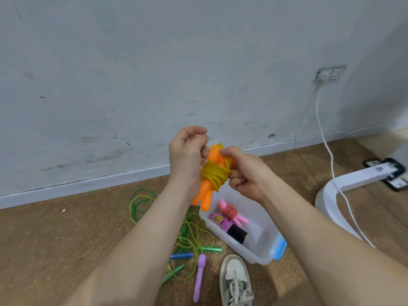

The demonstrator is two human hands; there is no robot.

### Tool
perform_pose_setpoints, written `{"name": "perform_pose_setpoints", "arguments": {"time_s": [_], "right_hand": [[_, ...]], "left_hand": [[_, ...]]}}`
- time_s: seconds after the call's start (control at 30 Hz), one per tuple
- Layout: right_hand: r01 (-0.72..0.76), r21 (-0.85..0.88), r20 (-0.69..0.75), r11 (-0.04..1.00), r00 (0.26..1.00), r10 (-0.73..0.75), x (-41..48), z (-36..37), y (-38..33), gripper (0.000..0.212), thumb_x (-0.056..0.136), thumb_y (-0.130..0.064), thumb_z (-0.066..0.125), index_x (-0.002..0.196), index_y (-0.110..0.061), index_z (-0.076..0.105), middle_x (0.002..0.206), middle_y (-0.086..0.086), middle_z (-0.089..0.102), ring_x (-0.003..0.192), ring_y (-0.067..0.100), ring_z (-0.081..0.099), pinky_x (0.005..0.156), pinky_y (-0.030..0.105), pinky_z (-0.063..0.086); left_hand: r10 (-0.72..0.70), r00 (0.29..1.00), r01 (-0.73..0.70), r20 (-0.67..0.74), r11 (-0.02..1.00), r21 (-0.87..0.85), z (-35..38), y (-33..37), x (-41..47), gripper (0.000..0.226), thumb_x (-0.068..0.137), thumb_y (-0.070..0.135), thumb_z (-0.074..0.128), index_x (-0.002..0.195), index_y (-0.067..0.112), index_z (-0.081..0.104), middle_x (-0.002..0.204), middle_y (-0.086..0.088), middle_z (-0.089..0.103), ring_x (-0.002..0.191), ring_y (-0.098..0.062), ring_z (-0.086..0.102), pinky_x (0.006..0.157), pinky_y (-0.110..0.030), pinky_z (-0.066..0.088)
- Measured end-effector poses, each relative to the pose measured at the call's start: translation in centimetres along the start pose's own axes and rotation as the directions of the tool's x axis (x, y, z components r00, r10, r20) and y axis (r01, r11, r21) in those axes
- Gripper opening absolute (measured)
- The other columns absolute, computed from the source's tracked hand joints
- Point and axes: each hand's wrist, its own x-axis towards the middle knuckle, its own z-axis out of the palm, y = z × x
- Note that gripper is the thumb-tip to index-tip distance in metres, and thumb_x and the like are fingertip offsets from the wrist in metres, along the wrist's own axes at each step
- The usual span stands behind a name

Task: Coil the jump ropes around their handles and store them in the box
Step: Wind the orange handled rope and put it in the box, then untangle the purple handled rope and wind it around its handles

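A: Stage shown?
B: Left hand [187,155] and right hand [245,175] grip the orange rope [213,175], nearly coiled, between them. 2 ropes [229,214] lie in the box [261,252] below the right hand; loose ropes [189,236] below the left await coiling.

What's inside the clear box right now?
In the clear box: a coiled pink-handled rope, a pink twisted rope and a black object. The orange bundle and right hand cover its far end.

A wound jump rope [215,175] above the box [231,242], two bundles [229,212] inside it, loose ropes [189,237] on the floor [66,239] to its left, a shoe [235,281] in front.
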Motion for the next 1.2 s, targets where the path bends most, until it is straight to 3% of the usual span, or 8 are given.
{"name": "perform_pose_setpoints", "arguments": {"time_s": [0.13,0.23,0.37,0.47,0.6,0.73,0.93,1.2], "right_hand": [[0.057,0.129,-0.070,0.990,0.996,-0.048,1.6,-2.6,-1.1,0.038,0.086,-0.019,0.063,0.063,-0.023,0.033,0.053,-0.005,0.022,0.036,0.006,0.014,0.036,0.018,0.010],[0.083,0.016,-0.059,0.996,0.995,-0.082,2.3,-3.7,-1.2,0.031,0.087,-0.017,0.063,0.066,-0.021,0.041,0.058,-0.003,0.027,0.038,0.006,0.019,0.039,0.019,0.014],[0.061,-0.576,0.114,0.815,0.994,0.006,2.7,-5.5,0.3,0.026,0.085,-0.030,0.070,0.108,-0.022,0.059,0.089,0.001,0.061,0.070,0.011,0.055,0.055,0.023,0.042],[-0.011,-0.596,0.120,0.803,0.987,0.102,3.5,-8.0,3.5,0.045,0.085,-0.028,0.072,0.123,-0.031,0.049,0.112,0.004,0.066,0.091,0.017,0.064,0.068,0.035,0.056],[-0.062,-0.506,-0.050,0.860,0.998,0.043,5.9,-12.3,8.3,0.041,0.083,-0.016,0.074,0.118,-0.016,0.052,0.099,0.012,0.071,0.072,0.020,0.069,0.061,0.032,0.056],[-0.115,-0.910,-0.109,0.398,0.993,0.038,8.9,-17.0,12.9,0.048,0.075,-0.032,0.075,0.113,-0.016,0.050,0.088,0.006,0.067,0.080,0.023,0.064,0.064,0.034,0.051],[-0.109,-0.994,-0.109,0.000,0.990,-0.090,13.8,-20.2,17.6,0.049,0.082,-0.032,0.062,0.126,-0.027,0.040,0.102,0.009,0.051,0.095,0.032,0.058,0.075,0.043,0.054],[-0.079,-0.944,-0.086,-0.321,0.996,0.010,17.2,-20.6,22.4,0.070,0.081,-0.016,0.069,0.137,-0.014,0.027,0.122,0.014,0.043,0.108,0.033,0.052,0.085,0.039,0.047]], "left_hand": [[-0.168,0.978,0.095,0.123,0.884,0.457,-1.0,-3.8,-1.2,0.018,0.089,0.038,0.059,0.101,0.025,0.061,0.089,0.002,0.063,0.075,-0.009,0.059,0.064,-0.025,0.048],[-0.551,0.791,0.465,0.267,0.824,0.324,-1.3,-6.5,-2.9,0.044,0.098,0.051,0.036,0.102,0.015,0.061,0.083,-0.007,0.070,0.068,-0.020,0.065,0.064,-0.029,0.050],[-0.507,0.845,0.510,0.174,0.860,0.025,-0.4,-10.2,-3.8,0.034,0.102,0.039,0.033,0.107,0.010,0.050,0.071,-0.009,0.051,0.050,-0.016,0.043,0.045,-0.023,0.034],[-0.522,0.818,0.524,0.244,0.850,0.061,0.9,-13.0,-4.7,0.021,0.103,0.028,0.036,0.119,0.018,0.045,0.075,-0.008,0.055,0.052,-0.016,0.054,0.047,-0.023,0.042],[-0.618,0.702,0.397,0.356,0.753,0.525,0.5,-17.9,-5.6,0.025,0.089,0.033,0.058,0.114,0.033,0.057,0.097,0.008,0.065,0.083,-0.007,0.059,0.064,-0.023,0.044],[-0.630,0.687,0.005,0.363,0.503,0.864,-0.8,-22.9,-5.3,0.042,0.079,0.018,0.049,0.119,0.019,0.060,0.108,-0.005,0.063,0.101,-0.023,0.056,0.086,-0.037,0.048],[-0.547,0.649,-0.563,0.528,0.121,0.817,-0.8,-29.2,-3.9,0.032,0.085,0.014,0.046,0.113,0.015,0.062,0.109,-0.008,0.059,0.105,-0.031,0.053,0.081,-0.039,0.045],[-0.778,0.556,-0.581,0.294,-0.110,0.807,0.2,-33.8,-0.8,0.044,0.086,0.027,0.048,0.129,0.019,0.046,0.129,-0.011,0.048,0.123,-0.033,0.042,0.100,-0.053,0.031]]}}
